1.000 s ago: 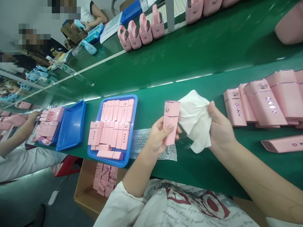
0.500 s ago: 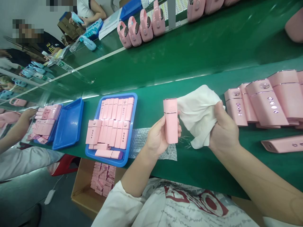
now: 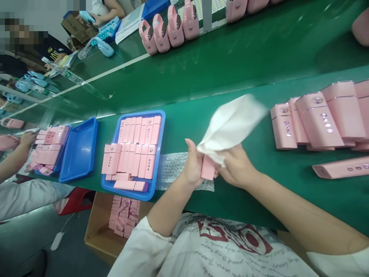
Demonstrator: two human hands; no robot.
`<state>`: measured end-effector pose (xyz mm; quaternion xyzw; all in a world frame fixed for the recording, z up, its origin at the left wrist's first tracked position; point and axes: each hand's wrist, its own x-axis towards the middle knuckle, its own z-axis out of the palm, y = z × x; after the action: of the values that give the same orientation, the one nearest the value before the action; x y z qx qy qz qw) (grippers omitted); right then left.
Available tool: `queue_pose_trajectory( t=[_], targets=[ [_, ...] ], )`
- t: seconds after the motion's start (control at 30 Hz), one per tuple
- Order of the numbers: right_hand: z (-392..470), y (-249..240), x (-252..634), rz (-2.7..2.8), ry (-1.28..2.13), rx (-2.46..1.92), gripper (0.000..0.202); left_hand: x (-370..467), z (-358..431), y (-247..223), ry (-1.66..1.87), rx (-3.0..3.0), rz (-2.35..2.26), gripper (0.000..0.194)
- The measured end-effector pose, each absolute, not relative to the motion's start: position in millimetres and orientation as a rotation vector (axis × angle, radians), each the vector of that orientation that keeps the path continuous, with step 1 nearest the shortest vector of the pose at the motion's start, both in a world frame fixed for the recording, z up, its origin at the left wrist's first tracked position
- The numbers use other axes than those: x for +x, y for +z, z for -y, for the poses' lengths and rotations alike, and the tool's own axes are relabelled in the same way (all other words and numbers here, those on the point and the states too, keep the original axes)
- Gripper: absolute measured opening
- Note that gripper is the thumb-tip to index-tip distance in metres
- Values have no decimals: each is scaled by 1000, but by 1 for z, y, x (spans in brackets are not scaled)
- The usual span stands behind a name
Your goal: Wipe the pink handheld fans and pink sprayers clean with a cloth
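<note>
My left hand is closed around a pink rectangular device, whose upper part is hidden under a white cloth. In my right hand the cloth is gripped and pressed against the device. The cloth's loose end is blurred and flares up to the right. Beneath my hands lies a sheet of clear bubble wrap on the green table. More pink devices with silver trim and round buttons stand piled to the right, and another device lies on its side in front of them.
Left of my hands, a blue tray holds rows of pink devices. An empty blue tray leans beside a co-worker's loaded one; that person's hand is there. A cardboard box of pink pieces sits below. Pink handled devices line the shelf.
My right hand has moved left with the cloth and brought it onto the pink device. The cloth now covers the device's top, where before it hung apart on the right.
</note>
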<state>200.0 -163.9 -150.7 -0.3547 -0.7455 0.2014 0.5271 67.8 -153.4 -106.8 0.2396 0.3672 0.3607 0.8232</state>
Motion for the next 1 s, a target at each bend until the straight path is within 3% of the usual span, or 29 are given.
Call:
queue_pose_trajectory(
  t=[0.13, 0.37, 0.47, 0.67, 1.0],
  targets=[
    [168, -151, 192, 1924, 348, -687, 21, 65, 150, -106, 865, 472, -749, 85],
    [168, -129, 198, 767, 1262, -1068, 41, 63, 149, -100, 756, 530, -585, 41],
    [164, -119, 202, 506, 1392, -978, 36, 64, 150, -97, 774, 536, -593, 42],
    [162, -112, 203, 529, 1492, -887, 34, 68, 149, -96, 822, 398, -738, 40],
    [167, -116, 203, 588, 1407, -985, 29, 69, 148, -100, 791, 409, -753, 55]
  ],
)
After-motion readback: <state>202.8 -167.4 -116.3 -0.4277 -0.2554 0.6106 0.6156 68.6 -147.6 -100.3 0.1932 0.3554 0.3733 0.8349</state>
